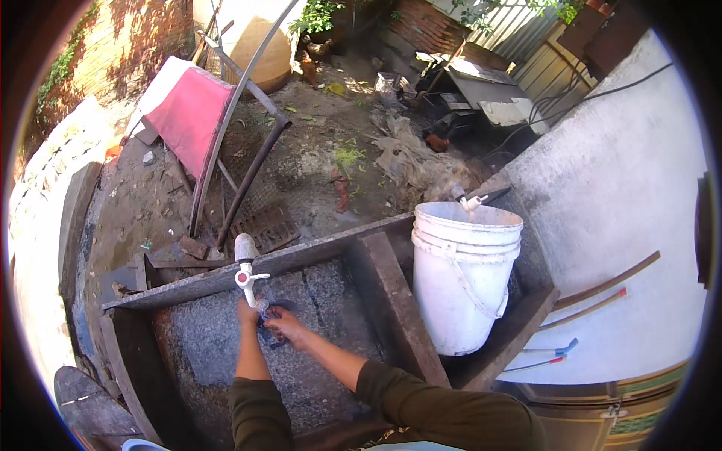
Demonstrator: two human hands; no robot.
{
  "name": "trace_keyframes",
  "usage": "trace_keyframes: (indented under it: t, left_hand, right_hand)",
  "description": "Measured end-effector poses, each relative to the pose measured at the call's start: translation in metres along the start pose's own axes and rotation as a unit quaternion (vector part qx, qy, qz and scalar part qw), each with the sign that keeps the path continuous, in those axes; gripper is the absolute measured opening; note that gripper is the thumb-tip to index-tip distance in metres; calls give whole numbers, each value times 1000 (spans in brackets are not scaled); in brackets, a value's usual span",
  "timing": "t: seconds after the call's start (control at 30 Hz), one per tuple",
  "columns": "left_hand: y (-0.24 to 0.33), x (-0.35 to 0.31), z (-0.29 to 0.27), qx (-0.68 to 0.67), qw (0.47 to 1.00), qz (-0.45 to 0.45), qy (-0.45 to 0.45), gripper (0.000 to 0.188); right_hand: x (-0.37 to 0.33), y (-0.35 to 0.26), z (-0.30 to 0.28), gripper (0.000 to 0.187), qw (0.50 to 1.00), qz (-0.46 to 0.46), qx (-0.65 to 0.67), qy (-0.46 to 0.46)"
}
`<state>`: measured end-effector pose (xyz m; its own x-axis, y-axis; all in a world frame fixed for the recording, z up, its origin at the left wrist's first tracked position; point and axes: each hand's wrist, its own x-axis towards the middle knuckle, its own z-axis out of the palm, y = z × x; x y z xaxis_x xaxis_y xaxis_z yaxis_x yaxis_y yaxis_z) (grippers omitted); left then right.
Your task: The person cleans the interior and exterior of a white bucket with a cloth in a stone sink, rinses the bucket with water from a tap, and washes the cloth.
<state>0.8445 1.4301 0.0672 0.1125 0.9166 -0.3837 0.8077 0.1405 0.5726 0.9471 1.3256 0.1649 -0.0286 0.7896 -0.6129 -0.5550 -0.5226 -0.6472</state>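
Note:
Both my hands are close together under a white tap [247, 279] with a red-marked handle, over a stone sink [331, 289]. My left hand [247, 311] is closed just below the spout, its fingers partly hidden. My right hand [286, 326] reaches in from the right, its fingers closed at a small clear, bluish thing [268, 313] between the hands. This thing looks wet and shiny, and its kind cannot be made out. Part of it hangs dark blue below the right fingers.
A white bucket [465, 293] stands in the right compartment under a second white tap [471, 203], beyond a stone divider [402, 301]. A white wall [624, 173] rises on the right. Past the sink are a bent metal frame [259, 165] and a pink panel [188, 113].

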Motion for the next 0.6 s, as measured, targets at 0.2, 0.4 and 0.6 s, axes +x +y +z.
trace_keyframes:
  t: [0.2, 0.4, 0.6]
  left_hand:
    - [7, -50, 15, -686, 614, -174, -350, 22]
    - [27, -91, -8, -772, 617, -79, -130, 18]
    - [105, -202, -3, -134, 971, 187, 61, 18]
  right_hand:
    - [15, -20, -40, 37, 993, -105, -22, 44]
    - [-4, 1, -38, 49, 971, 46, 16, 233]
    - [29, 59, -115, 54, 907, 153, 360, -159]
